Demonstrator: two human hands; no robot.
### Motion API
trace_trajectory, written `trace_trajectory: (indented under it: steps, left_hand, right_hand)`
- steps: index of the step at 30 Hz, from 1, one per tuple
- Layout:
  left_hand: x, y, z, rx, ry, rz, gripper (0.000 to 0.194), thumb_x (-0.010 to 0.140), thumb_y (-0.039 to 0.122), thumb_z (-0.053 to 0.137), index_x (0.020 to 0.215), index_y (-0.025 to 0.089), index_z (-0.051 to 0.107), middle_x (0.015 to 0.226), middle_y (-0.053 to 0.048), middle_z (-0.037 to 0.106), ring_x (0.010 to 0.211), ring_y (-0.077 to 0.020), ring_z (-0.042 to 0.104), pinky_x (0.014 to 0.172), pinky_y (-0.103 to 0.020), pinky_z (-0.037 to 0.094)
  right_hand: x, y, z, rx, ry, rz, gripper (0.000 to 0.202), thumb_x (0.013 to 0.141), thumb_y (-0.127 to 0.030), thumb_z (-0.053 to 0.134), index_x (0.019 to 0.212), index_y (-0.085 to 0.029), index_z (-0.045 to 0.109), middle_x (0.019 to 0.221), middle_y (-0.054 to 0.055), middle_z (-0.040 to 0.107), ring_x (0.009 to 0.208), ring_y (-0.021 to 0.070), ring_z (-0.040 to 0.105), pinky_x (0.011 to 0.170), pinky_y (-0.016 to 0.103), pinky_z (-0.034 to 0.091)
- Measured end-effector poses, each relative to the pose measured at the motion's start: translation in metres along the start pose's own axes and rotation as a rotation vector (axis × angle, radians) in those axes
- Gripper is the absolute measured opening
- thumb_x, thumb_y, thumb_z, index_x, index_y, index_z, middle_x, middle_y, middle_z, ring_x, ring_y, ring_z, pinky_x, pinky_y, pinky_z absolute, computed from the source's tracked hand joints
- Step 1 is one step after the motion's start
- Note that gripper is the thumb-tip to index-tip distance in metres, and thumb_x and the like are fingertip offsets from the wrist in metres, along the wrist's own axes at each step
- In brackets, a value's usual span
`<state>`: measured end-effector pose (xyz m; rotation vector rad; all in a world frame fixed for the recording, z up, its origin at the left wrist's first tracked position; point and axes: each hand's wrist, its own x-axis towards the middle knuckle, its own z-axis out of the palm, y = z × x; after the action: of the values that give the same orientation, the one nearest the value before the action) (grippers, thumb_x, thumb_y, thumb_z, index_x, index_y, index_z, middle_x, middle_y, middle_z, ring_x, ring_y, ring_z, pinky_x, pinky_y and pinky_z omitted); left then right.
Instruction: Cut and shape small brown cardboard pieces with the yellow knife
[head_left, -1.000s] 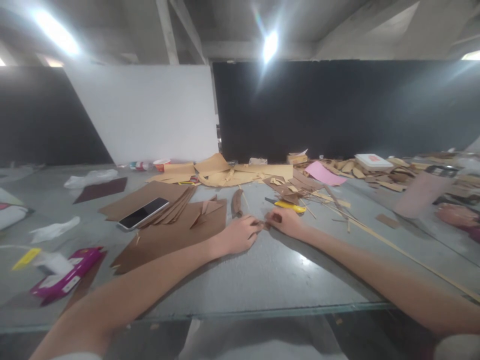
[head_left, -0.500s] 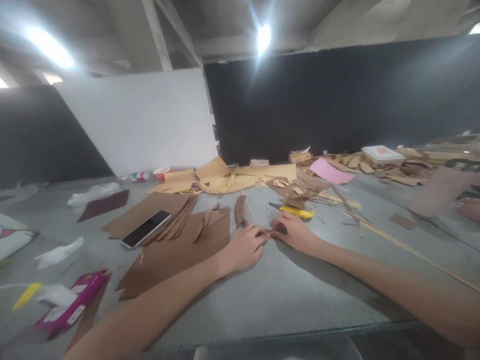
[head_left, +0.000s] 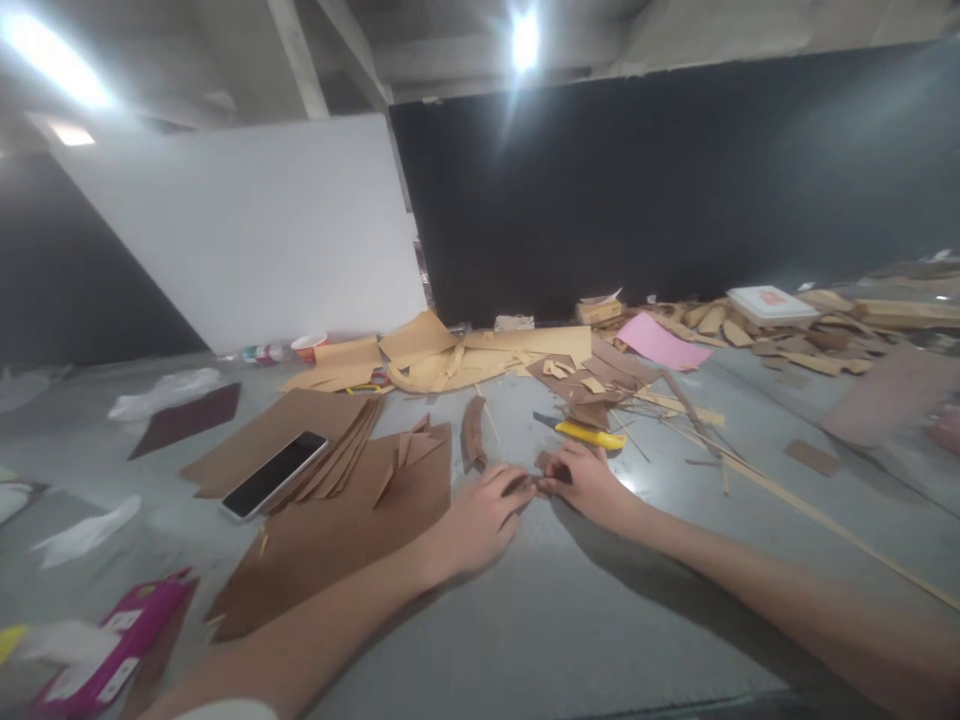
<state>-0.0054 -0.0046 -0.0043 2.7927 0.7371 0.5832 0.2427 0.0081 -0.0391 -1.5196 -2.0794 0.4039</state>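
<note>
I stand here and watch two bare hands that meet above the grey tabletop [head_left: 637,630]. The fingers of the left hand [head_left: 480,515] are bent, and their tips seem to grasp a small brown piece [head_left: 542,461]. The fingers of the right hand [head_left: 592,488] pinch at this same piece from the three o'clock side. The piece is just where the fingertips meet; most of it is hidden, so I cannot tell its full shape.

Compared with one second ago, the change is small. The left fingers look a little more arched, and a dark gap shows more clearly under them. To my judgement, the grip is being adjusted and not given up, so the handling of the piece is not finished.

The things around keep their places. The yellow knife [head_left: 591,435] lies just beyond the right hand, at twelve o'clock from it, and no hand is holding it. A curved brown strip [head_left: 472,432] rests near the left hand, at about twelve o'clock. Toward nine o'clock from the left hand there is a large brown sheet [head_left: 330,540], and toward ten o'clock the phone [head_left: 275,475] lies on other brown sheets [head_left: 247,435].
</note>
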Motion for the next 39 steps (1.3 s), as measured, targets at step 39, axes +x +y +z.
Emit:
trace_trajectory:
  steps: [39]
  left_hand:
    - [-0.02, -0.025, 0.028, 0.038, -0.024, -0.07, 0.076, 0.09, 0.002, 0.05, 0.161, 0.025, 0.039, 0.153, -0.014, 0.057, 0.143, -0.0286, 0.052, 0.115, -0.047, 0.054]
  right_hand:
    - [0.002, -0.01, 0.0, 0.268, -0.123, 0.064, 0.008, 0.101, -0.022, 0.063, 0.095, -0.024, 0.065, 0.106, 0.002, 0.065, 0.1, 0.0207, 0.063, 0.09, 0.032, 0.05]
